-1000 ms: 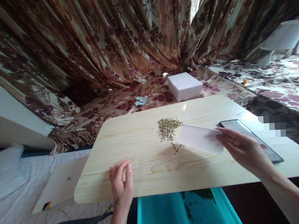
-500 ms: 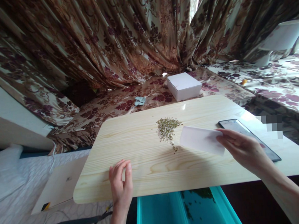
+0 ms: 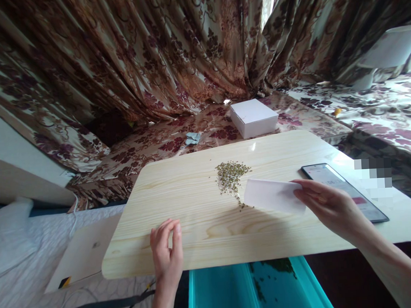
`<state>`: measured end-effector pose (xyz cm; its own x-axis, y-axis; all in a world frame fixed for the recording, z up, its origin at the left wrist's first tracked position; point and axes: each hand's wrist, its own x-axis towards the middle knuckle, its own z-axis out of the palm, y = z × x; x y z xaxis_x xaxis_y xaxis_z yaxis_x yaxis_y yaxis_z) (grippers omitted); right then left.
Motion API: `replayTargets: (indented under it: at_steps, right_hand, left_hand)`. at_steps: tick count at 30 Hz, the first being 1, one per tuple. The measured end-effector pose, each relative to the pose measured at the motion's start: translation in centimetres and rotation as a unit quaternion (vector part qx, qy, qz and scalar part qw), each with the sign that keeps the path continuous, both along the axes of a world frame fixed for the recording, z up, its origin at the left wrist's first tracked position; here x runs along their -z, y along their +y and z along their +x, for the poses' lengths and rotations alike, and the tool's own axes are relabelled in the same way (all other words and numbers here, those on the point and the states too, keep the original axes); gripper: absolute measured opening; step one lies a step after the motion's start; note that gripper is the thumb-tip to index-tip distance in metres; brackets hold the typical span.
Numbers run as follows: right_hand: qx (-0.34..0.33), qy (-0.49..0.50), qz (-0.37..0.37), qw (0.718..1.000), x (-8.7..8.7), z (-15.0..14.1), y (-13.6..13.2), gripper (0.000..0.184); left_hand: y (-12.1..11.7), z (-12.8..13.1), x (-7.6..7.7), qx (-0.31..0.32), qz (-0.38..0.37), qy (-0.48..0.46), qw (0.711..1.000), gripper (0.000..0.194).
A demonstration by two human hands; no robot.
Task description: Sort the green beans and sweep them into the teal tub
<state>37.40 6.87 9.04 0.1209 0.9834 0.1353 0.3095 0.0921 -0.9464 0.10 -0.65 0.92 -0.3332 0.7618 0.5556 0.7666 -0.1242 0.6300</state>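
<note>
My right hand pinches the right end of a white card, which is held tilted above the table. Its left edge is close to a loose heap of small green-brown grains; I cannot tell whether it touches them. A thin trail of grains runs from the heap towards that edge. My left hand rests at the near edge of the table, fingers curled and thumb against the fingertips, with nothing visible in it.
The pale wood-grain table bears a phone on the right. Below its front edge is a turquoise divided bin with green bits in the right compartment. Behind the table lie a white box and a folded cloth.
My right hand has brought the card slightly down and to the left, nearer the trail of grains. The phone's screen shows more clearly. My left hand has stayed put.
</note>
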Motion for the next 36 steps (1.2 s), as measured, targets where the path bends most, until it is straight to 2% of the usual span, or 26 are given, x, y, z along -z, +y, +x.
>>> replayTargets:
  at_steps: [7, 19, 25, 28, 31, 36]
  right_hand:
    - [-0.021, -0.028, 0.022, 0.999, -1.0, -0.4, -0.4, 0.031]
    - [-0.055, -0.094, 0.066, 0.992, 0.1, 0.1, -0.4, 0.037]
    - [-0.059, -0.095, 0.052, 0.992, -0.6, -0.4, -0.6, 0.034]
    - [-0.036, -0.079, 0.044, 0.995, -0.9, 0.2, -0.6, 0.034]
    - [-0.013, -0.065, 0.024, 0.998, -0.5, 1.4, -0.6, 0.033]
    - [-0.019, -0.056, 0.007, 0.998, 0.1, 2.3, -0.9, 0.033]
  left_hand:
    - [0.0, 0.0, 0.0, -0.006, -0.015, -0.003, 1.000, 0.029]
    - [-0.1, 0.0, 0.0, -0.003, -0.018, -0.006, 1.000, 0.028]
    - [0.0, 0.0, 0.0, -0.002, -0.015, -0.004, 1.000, 0.028]
    - [0.0, 0.1, -0.1, -0.003, -0.013, -0.005, 1.000, 0.027]
    - [0.0, 0.1, -0.1, -0.004, -0.012, -0.007, 1.000, 0.028]
    - [-0.1, 0.1, -0.1, -0.005, -0.020, -0.006, 1.000, 0.030]
